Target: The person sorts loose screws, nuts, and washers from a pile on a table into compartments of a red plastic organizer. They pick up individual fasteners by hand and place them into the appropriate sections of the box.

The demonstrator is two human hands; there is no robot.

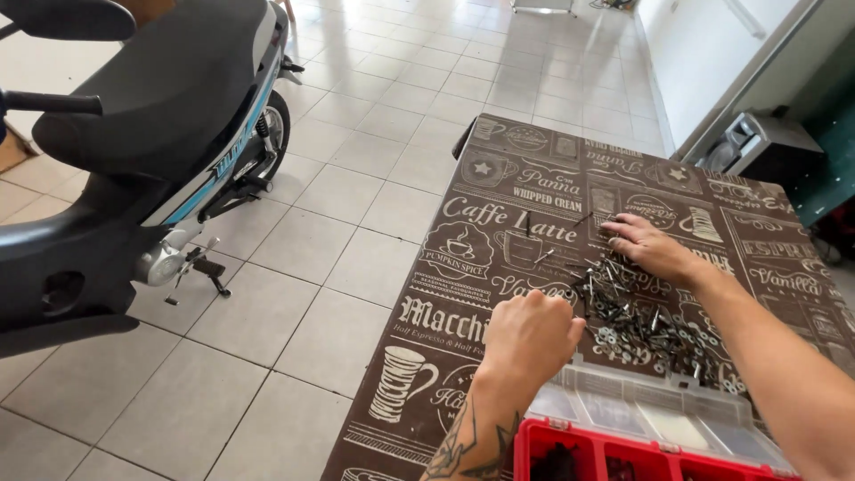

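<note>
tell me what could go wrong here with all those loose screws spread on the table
1. The pile of screws and washers lies loose on the brown printed tablecloth; the right hand resting on it could sweep some toward the edge and onto the tiled floor.
2. The left hand is closed beside the pile, right above the red organizer box; small parts could drop into the wrong compartment.
3. Sharp screw tips could prick the palm.

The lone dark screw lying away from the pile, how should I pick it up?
Probably pinch the lone screw across its thin middle, coming straight down. It lies flat on the brown table, apart from the screw pile, with bare cloth around it, ahead of the left hand.
</note>
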